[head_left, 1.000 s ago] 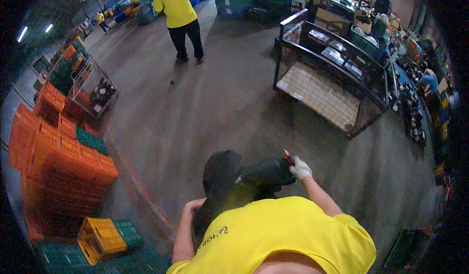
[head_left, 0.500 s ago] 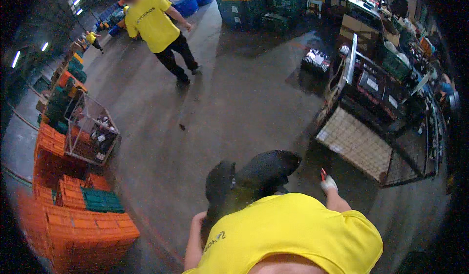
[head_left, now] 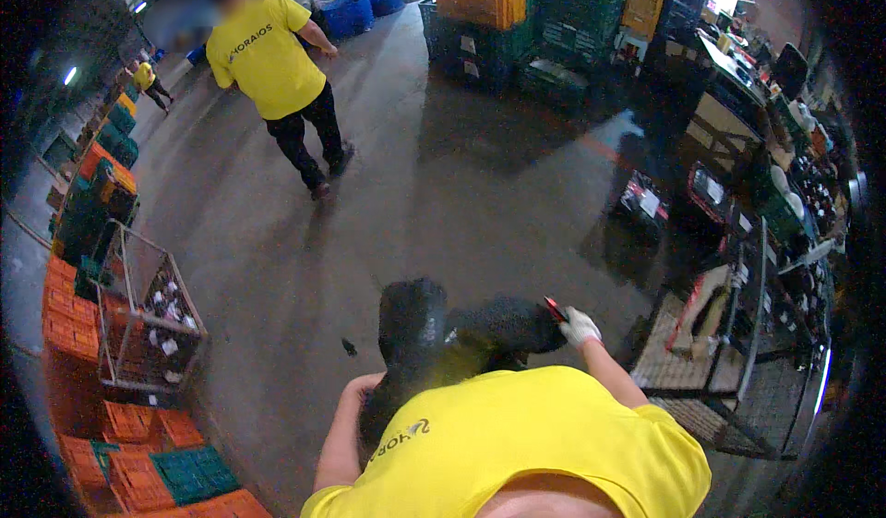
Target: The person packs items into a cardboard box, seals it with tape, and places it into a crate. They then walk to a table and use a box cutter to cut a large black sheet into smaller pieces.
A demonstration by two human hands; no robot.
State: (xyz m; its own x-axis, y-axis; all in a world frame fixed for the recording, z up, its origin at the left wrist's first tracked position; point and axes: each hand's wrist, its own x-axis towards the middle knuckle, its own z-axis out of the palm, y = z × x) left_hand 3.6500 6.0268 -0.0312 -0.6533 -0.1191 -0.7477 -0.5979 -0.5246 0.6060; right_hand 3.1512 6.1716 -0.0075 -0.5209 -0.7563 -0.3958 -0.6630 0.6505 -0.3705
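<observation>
My right hand (head_left: 580, 328), in a white glove, is closed around a small red and black hand tool (head_left: 555, 309). The tool points forward and left, but its exact kind is too small to tell. This hand swings out beside my dark-clad right leg (head_left: 508, 322). My bare left hand (head_left: 367, 384) hangs by my left leg (head_left: 411, 315). Its fingers are hidden against the dark trousers, so what it holds, if anything, does not show.
Ahead walks a person in a yellow shirt (head_left: 275, 61). Orange crates (head_left: 72, 319) and a wire cage cart (head_left: 152, 319) line the left. Wheeled mesh carts (head_left: 738, 352) stand at right, near a dark box (head_left: 643, 199). Crates (head_left: 480, 1) are stacked ahead. A dark scrap (head_left: 348, 346) lies on the floor.
My right hand with the red and black tool has swung forward and inward. My legs have changed position in a stride. The carts and crates at both sides have shifted lower in view.
</observation>
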